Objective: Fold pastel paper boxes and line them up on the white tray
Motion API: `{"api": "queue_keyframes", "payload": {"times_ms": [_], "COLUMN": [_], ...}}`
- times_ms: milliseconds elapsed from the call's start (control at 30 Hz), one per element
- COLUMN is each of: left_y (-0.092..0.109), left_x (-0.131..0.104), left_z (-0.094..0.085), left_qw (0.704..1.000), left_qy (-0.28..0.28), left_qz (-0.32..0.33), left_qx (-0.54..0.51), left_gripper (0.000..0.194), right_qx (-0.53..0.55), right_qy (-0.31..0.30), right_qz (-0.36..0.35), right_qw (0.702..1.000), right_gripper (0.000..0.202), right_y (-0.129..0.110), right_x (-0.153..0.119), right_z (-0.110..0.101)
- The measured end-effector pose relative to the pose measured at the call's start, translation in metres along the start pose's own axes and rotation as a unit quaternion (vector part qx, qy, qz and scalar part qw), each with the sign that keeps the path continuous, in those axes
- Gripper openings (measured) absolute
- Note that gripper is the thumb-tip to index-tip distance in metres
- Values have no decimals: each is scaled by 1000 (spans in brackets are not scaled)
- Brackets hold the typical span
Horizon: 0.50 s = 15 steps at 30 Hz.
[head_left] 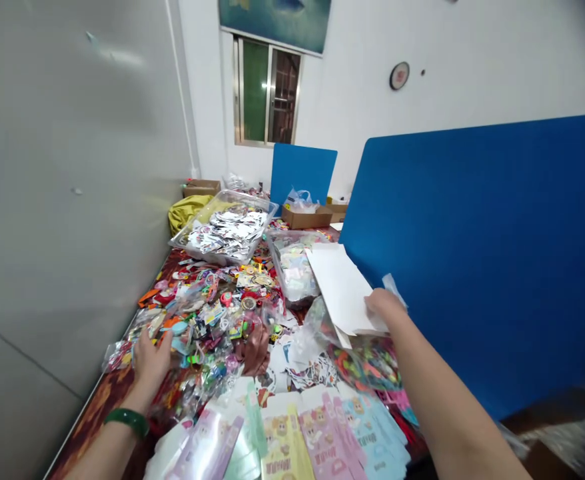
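Observation:
My right hand is closed on the near right edge of a small stack of white sheets. The sheets lie tilted over clear bags and beside a clear plastic bin. At the left, my left hand, with a green bangle on its wrist, reaches into a pile of small bagged trinkets. Its thumb and fingers are apart, and I see nothing held. In front of me, flat printed cartons lie fanned in rows: purple, green, yellow, pink and blue.
A clear tub full of white cards stands farther back, near a yellow cloth. Blue boards rise along the right. A grey wall panel borders the left. A cardboard box holds a plastic bag.

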<state>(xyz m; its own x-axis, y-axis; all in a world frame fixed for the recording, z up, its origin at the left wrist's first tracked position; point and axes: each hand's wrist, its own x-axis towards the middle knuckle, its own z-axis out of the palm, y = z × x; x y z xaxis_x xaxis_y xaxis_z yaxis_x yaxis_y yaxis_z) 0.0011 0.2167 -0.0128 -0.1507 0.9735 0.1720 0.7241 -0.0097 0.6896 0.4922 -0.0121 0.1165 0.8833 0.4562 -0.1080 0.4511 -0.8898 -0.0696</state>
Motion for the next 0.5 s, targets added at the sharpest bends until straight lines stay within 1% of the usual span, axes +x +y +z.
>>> {"api": "queue_keyframes", "payload": {"times_ms": [100,200,367,500], "left_y": [18,37,68,99], "left_x": [-11,-31,-71,-103], "left_z": [-10,-11,1,14], "left_qw": [999,995,990,978], "left_qy": [7,-10,-57,-114], "left_qz": [39,86,114,158], "left_qx": [-15,-48,-60,-80], "left_gripper": [68,66,62,55], "right_qx": [6,23,45,45], "right_qy": [-10,6,9,12], "right_qz": [-31,-63,-69,-28], "right_qw": [999,998,997,999], "right_gripper": [22,23,30,36], "right_y": [3,9,17,15], "right_x": [4,6,13,19], "right_z": [5,7,8,8]}}
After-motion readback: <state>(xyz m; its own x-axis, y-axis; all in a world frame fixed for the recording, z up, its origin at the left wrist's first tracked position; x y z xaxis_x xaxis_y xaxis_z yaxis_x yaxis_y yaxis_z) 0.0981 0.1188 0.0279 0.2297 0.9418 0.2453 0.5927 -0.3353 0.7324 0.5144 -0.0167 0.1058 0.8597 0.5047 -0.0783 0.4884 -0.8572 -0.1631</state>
